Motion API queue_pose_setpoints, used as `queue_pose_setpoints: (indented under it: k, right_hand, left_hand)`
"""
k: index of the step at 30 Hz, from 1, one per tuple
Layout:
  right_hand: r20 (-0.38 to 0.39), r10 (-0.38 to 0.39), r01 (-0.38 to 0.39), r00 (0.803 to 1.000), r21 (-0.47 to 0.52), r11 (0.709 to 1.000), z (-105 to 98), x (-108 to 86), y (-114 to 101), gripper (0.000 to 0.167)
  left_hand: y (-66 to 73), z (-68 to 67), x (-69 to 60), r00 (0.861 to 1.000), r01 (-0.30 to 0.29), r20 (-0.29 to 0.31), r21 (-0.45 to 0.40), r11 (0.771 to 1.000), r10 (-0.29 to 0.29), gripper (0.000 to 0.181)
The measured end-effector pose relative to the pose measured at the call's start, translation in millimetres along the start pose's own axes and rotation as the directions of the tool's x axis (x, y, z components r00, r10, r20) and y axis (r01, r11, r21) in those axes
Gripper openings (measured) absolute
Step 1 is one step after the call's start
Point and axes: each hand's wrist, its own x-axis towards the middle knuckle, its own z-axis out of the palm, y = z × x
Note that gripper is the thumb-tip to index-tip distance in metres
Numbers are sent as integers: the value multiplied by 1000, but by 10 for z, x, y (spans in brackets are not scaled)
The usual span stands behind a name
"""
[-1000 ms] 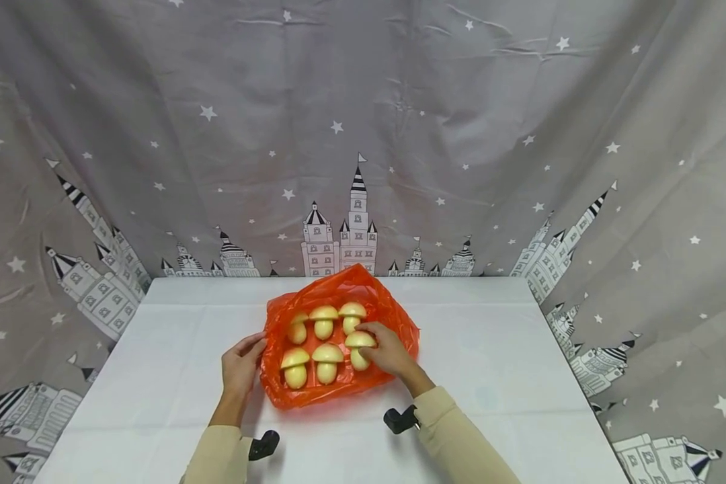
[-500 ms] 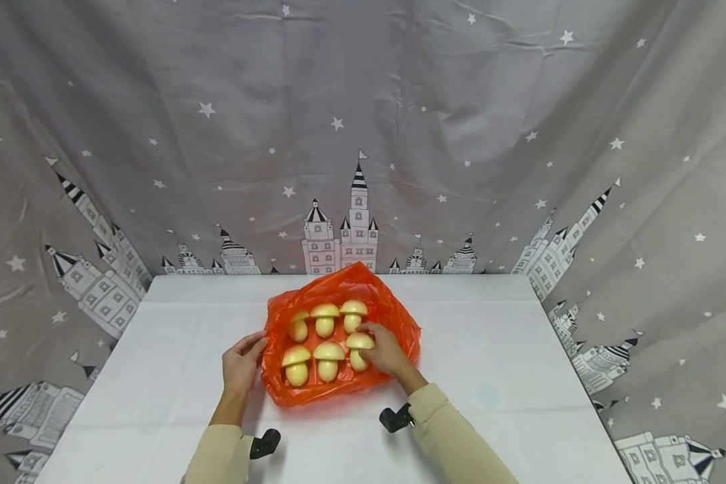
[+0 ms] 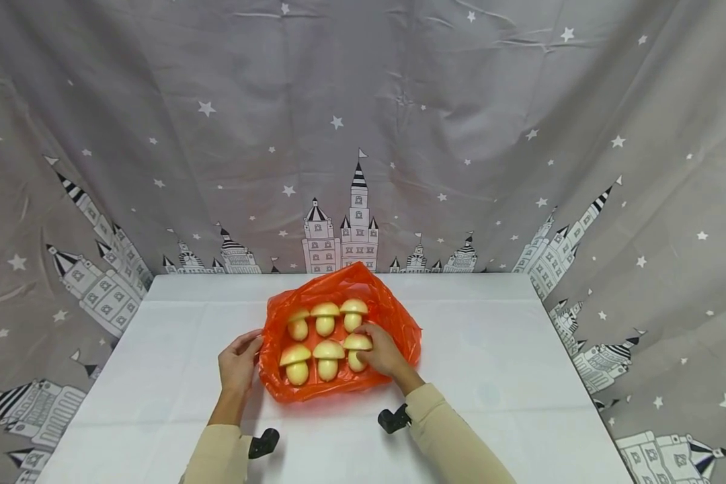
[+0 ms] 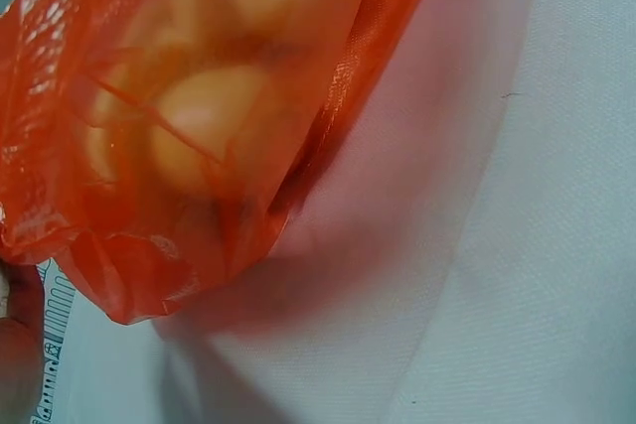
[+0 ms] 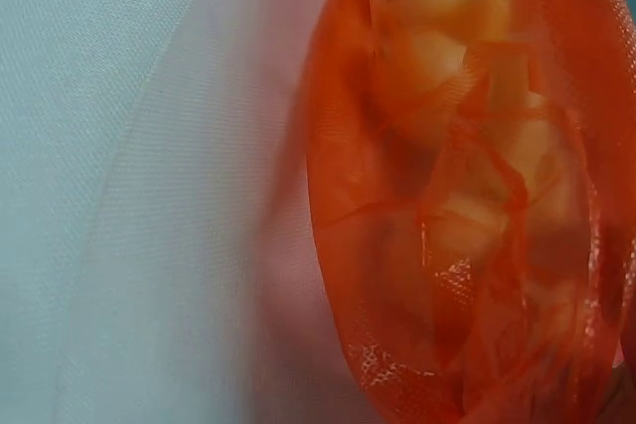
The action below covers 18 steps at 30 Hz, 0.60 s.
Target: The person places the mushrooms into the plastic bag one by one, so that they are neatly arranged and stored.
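Observation:
An orange-red plastic bag (image 3: 396,312) lies on the white table with its mouth spread open. Inside are several yellow mushrooms (image 3: 328,350) in two rows, their caps pointing away from me. With its fingertips my left hand (image 3: 237,366) pinches the bag's left rim; in the left wrist view part of that hand (image 4: 18,354) shows beside the thin plastic (image 4: 139,270). Reaching over the right side, my right hand (image 3: 386,353) holds the front-right mushroom (image 3: 357,342), covering part of it. The right wrist view shows mushrooms blurred through the bag wall (image 5: 348,186).
The white tabletop (image 3: 490,376) extends on both sides of the bag. A grey curtain (image 3: 460,134) printed with stars and castles hangs behind and along the sides. A black camera mount (image 3: 265,444) sticks out from the left sleeve, and another (image 3: 393,420) from the right.
My left hand has shifted slightly left, drawing the bag's left rim with it. The right hand has moved a little left with the front-right mushroom. The other mushrooms have hardly moved.

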Motion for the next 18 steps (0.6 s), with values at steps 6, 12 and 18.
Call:
queue_pose_setpoints:
  k: [6, 12, 18]
  right_hand:
    - [4, 19, -19, 1000, 3, 1000, -38, -45, -56, 48]
    - [-46, -26, 28, 999, 49, 998, -197, -149, -107, 48]
    - [-99, -78, 96, 992, 198, 975, -425, -277, -103, 42]
  left_hand:
    - [11, -25, -2, 999, 1, 44, 13, 1000, -2, 38]
    - [54, -52, 30, 988, 10, 155, 52, 999, -18, 44]
    - [130, -111, 38, 977, -17, 211, 166, 986, -19, 43]
